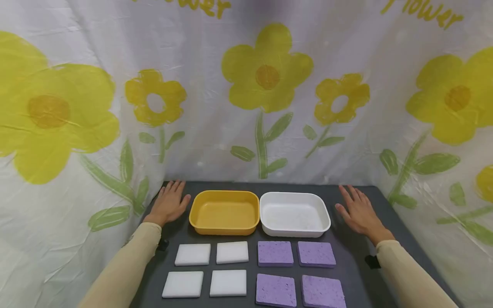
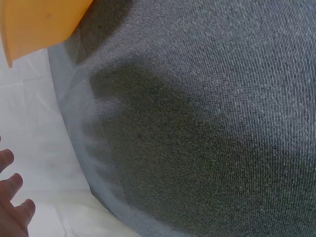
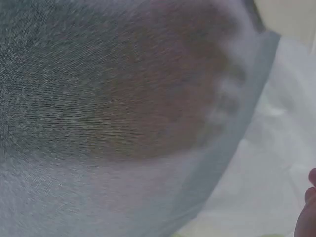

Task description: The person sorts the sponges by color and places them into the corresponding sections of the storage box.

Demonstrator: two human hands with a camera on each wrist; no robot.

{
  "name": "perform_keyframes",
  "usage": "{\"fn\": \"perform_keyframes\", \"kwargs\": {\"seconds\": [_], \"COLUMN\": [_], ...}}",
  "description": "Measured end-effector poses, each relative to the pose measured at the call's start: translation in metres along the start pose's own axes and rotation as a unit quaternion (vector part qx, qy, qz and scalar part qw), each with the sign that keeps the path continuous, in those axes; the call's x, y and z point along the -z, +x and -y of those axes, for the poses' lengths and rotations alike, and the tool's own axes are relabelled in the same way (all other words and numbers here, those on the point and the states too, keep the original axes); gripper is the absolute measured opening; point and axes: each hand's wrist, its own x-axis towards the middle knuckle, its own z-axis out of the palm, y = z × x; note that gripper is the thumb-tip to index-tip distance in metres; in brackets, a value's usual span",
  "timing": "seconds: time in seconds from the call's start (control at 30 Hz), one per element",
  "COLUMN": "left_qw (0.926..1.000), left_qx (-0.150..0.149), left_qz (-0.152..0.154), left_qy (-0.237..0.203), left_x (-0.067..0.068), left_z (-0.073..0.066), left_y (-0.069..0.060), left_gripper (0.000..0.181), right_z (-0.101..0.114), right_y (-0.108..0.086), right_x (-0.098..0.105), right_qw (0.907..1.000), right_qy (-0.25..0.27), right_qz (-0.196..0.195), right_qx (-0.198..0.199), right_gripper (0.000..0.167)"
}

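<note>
My left hand point(image 1: 169, 204) is spread with its fingers pointing away, just left of a yellow tray point(image 1: 225, 231), and holds nothing. On the other side, my right hand point(image 1: 358, 212) lies to the right of a white tray point(image 1: 295, 233), fingers extended and nothing in them. The two trays stand side by side, with nothing in either. In front of the yellow tray lie several white sponge pads point(image 1: 192, 255) in two rows. Several purple sponges point(image 1: 275, 253) are laid out the same way in front of the white tray. The left wrist view shows a few fingertips point(image 2: 15, 182) and the hand's shadow.
A dark grey cloth-like tabletop point(image 1: 231, 186) carries everything. White curtains point(image 1: 208, 141) printed with yellow flowers close off the back and both sides, close to each hand. A dark strap piece point(image 1: 372, 262) sits under the right wrist.
</note>
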Motion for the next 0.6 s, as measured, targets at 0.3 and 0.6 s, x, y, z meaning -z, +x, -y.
{"fn": "perform_keyframes", "kwargs": {"seconds": [0.3, 0.6], "left_qw": [0.9998, 0.999], "left_qx": [-0.017, -0.01], "left_qz": [-0.006, 0.018], "left_qy": [-0.012, -0.04], "left_x": [-0.007, -0.011], "left_z": [-0.004, -0.015], "left_y": [0.004, 0.009], "left_gripper": [0.073, 0.073], "right_z": [0.034, 0.078], "right_y": [-0.003, -0.021], "right_x": [0.025, 0.046], "right_qw": [0.9965, 0.9882], "right_qy": [0.003, 0.015], "right_qz": [-0.018, -0.026], "right_qx": [0.082, 0.15], "right_gripper": [0.07, 0.069]}}
